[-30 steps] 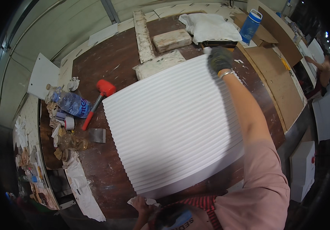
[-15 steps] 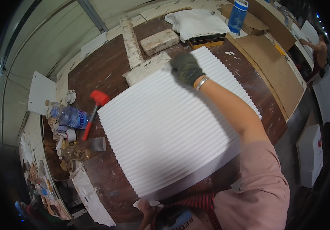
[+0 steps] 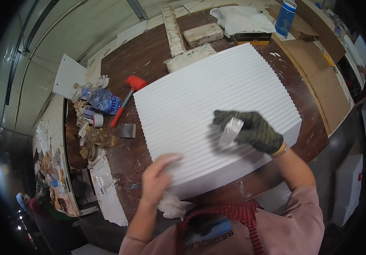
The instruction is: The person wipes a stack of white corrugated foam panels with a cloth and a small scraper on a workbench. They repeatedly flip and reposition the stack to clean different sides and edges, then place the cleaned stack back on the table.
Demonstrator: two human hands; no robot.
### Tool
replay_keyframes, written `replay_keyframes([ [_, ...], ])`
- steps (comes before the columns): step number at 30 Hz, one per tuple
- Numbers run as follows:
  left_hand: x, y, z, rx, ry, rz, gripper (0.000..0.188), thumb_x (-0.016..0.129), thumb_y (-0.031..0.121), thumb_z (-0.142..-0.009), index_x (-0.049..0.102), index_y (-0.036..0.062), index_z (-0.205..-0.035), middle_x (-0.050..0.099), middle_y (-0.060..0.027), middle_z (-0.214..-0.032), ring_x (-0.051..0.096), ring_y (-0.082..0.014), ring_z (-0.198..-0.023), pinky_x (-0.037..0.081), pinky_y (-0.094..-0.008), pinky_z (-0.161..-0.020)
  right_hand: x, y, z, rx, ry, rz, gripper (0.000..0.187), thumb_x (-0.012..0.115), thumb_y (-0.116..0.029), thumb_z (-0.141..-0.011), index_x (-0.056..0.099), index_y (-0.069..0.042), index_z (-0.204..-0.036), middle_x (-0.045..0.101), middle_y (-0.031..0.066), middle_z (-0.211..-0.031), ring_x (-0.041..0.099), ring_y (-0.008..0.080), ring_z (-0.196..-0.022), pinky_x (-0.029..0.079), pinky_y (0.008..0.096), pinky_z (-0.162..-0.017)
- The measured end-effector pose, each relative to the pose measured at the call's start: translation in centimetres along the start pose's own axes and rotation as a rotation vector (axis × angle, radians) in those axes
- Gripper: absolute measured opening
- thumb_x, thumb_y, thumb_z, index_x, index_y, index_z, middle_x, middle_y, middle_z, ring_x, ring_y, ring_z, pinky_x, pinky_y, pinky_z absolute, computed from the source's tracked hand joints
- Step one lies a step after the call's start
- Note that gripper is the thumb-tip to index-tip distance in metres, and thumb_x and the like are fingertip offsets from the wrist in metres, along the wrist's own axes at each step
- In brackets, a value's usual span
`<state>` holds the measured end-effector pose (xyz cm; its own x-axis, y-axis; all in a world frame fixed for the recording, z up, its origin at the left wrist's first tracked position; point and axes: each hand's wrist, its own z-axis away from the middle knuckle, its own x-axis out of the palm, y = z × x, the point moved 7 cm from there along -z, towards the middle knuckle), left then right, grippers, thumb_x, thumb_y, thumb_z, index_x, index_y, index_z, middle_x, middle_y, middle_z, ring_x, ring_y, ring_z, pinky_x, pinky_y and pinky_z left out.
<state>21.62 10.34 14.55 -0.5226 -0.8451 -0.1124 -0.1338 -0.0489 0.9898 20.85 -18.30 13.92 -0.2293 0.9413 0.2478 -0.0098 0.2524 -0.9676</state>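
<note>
A white ribbed panel (image 3: pixel 200 97) with a wavy edge lies on the dark brown table. Over its near right part is my right hand (image 3: pixel 255 131), in a dark green camouflage glove, closed around a small folded whitish pad (image 3: pixel 232 131) whose material I cannot make out. My bare left hand (image 3: pixel 158 174) is at the panel's near left corner, fingers stretched forward and a little blurred, nothing visible in them. Just below it, a crumpled white cloth (image 3: pixel 174 206) sits between the panel's near edge and my apron.
Left of the panel lie a red mallet (image 3: pixel 136 83), a scraper blade (image 3: pixel 127 130), a plastic bottle (image 3: pixel 102 100) and clutter. Dirty blocks (image 3: pixel 203 35) and a white cloth on a box (image 3: pixel 242 20) stand behind. A blue bottle (image 3: pixel 285 18) and cardboard (image 3: pixel 315 63) are at the right.
My right hand has come back from the panel's far edge to its near right part, the pad now showing. My left hand has risen from the near edge. The view has shifted.
</note>
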Motion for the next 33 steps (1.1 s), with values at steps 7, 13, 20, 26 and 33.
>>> replay_keyframes([
  [7, 9.9, -3.7, -2.0, -0.293, -0.375, 0.804, 0.044, 0.072, 0.010, -0.094, 0.056, -0.0068, -0.131, 0.062, -0.0113, -0.127, 0.059, -0.0197, -0.119, 0.048, -0.0366, -0.105, 6.1, -0.6, 3.4, -0.008, -0.049, 0.014, 0.038, 0.079, -0.025, -0.081, 0.076, -0.003, -0.112, 0.054, 0.0226, -0.147, 0.053, 0.0299, -0.137, 0.042, 0.0435, -0.111],
  [13, 10.0, -2.6, -2.5, -0.333, -0.404, 0.776, 0.041, 0.075, 0.006, -0.090, 0.058, -0.0016, -0.126, 0.063, -0.0036, -0.120, 0.060, -0.0133, -0.108, 0.048, -0.0294, -0.098, 4.4, 0.2, 6.0, 0.002, 0.071, 0.018, 0.053, 0.078, -0.027, -0.084, 0.067, 0.003, -0.127, 0.055, 0.0221, -0.145, 0.051, 0.0295, -0.138, 0.041, 0.0412, -0.114],
  [20, -1.3, -3.1, -10.3, 0.183, 0.101, -0.665, 0.030, 0.076, 0.009, -0.082, 0.063, 0.0013, -0.108, 0.064, -0.0070, -0.104, 0.063, -0.0214, -0.099, 0.049, -0.0362, -0.087, -15.8, 1.0, 21.0, -0.427, 1.100, 1.295, 0.034, 0.051, -0.004, -0.099, 0.064, 0.004, -0.129, 0.064, 0.0155, -0.133, 0.060, 0.0276, -0.124, 0.047, 0.0405, -0.110],
  [26, -2.2, -8.2, -14.3, 0.420, 0.111, -1.011, 0.028, 0.077, 0.012, -0.076, 0.064, 0.0040, -0.099, 0.062, -0.0119, -0.096, 0.058, -0.0329, -0.093, 0.043, -0.0421, -0.083, -29.0, 14.1, 28.2, 0.606, 1.203, 1.630, 0.043, 0.044, -0.010, -0.102, 0.051, 0.000, -0.143, 0.056, 0.0183, -0.143, 0.053, 0.0316, -0.132, 0.041, 0.0429, -0.114],
  [33, -20.5, -9.8, -20.5, -0.063, 0.634, -1.231, 0.023, 0.078, 0.013, -0.077, 0.064, 0.0037, -0.092, 0.064, -0.0144, -0.093, 0.061, -0.0379, -0.095, 0.046, -0.0501, -0.081, -29.3, 17.1, 28.0, 0.383, 1.277, 1.640, 0.042, 0.042, -0.010, -0.102, 0.051, -0.001, -0.142, 0.056, 0.0173, -0.142, 0.052, 0.0319, -0.133, 0.040, 0.0436, -0.114],
])
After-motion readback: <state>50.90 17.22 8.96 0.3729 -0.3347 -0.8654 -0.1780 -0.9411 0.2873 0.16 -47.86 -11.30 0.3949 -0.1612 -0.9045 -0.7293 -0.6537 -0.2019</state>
